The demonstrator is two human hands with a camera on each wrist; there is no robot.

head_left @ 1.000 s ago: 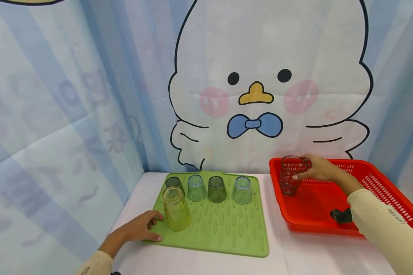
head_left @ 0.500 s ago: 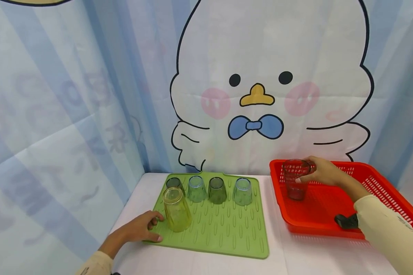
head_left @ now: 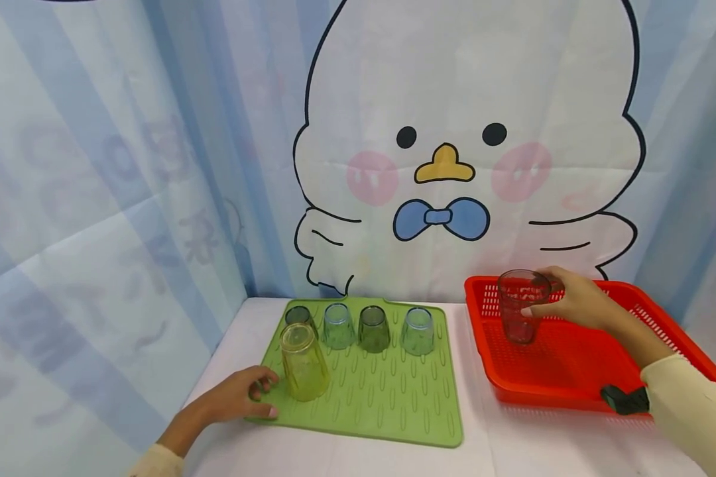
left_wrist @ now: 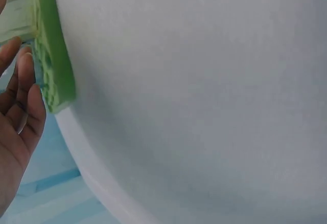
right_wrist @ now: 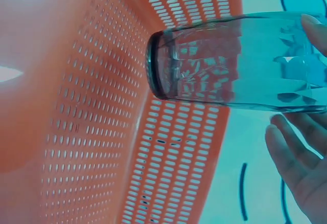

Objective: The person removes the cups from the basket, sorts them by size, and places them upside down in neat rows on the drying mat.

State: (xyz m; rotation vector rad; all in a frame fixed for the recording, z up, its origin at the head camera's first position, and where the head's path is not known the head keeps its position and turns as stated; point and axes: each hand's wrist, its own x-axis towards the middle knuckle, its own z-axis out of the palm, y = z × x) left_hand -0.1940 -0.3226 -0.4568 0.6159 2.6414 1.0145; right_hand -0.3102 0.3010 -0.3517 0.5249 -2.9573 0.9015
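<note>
In the head view my right hand (head_left: 581,301) grips a clear, dark-tinted drinking glass (head_left: 519,315) near its top, thumb in front. The glass stands nearly upright, mouth up, at the left end of the red basket (head_left: 549,394). In the right wrist view its thick base (right_wrist: 156,65) is close to the basket's perforated floor. My left hand (head_left: 238,397) lies at the left edge of the green drying mat (head_left: 388,404), fingers relaxed and slightly bent. Just right of those fingers an upside-down yellow glass (head_left: 304,368) stands on the mat.
Along the mat's back are several short upside-down glasses: a dark one (head_left: 298,318) partly behind the yellow glass, a bluish one (head_left: 338,328), a grey one (head_left: 373,329) and a pale one (head_left: 418,332). A cartoon-printed curtain (head_left: 441,258) hangs right behind the white table (head_left: 334,457).
My right hand has moved slightly to the right within the basket, and the glass in it has gone from leaning to nearly upright. My left hand has stayed at the mat's edge.
</note>
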